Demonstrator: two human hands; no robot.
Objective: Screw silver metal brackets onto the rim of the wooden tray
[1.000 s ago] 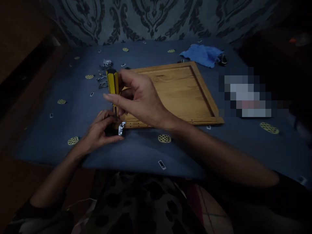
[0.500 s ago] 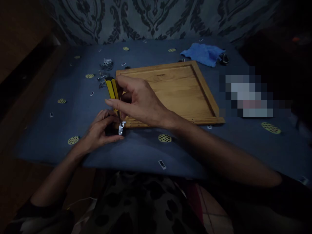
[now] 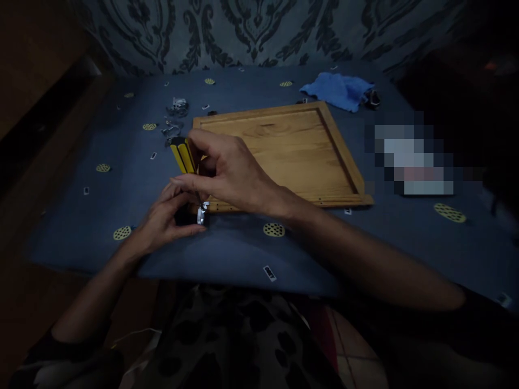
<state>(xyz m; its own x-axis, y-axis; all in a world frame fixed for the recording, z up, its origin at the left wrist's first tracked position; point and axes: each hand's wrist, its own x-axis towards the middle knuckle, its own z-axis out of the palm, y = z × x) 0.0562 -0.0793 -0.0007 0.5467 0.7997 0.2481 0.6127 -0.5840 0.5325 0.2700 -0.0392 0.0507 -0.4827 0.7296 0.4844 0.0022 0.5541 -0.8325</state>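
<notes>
My right hand [image 3: 233, 173] is closed round the yellow and black handle of a screwdriver [image 3: 183, 155], which leans with its top tilted to the left. Its shaft runs down to a small silver metal hinge [image 3: 201, 214] at the near left corner of a wooden cabinet door [image 3: 292, 154]. Thumb and fingers of my left hand [image 3: 164, 219] steady that hinge against the door's near edge. Small dark holes dot this edge to the right of the hinge. The screwdriver's tip and any screw under it are too small to make out.
Several loose metal hinges [image 3: 177, 106] lie beyond the door's left side. A crumpled blue cloth [image 3: 338, 91] rests at the back right, with a small dark object [image 3: 373, 99] beside it. A blurred-out pale item [image 3: 413, 156] lies on the right of the patterned blue cover [image 3: 227, 254].
My right hand's thumb has shifted down and left on the screwdriver, and the handle leans further left and sits lower. My left hand and the hinge stay in place.
</notes>
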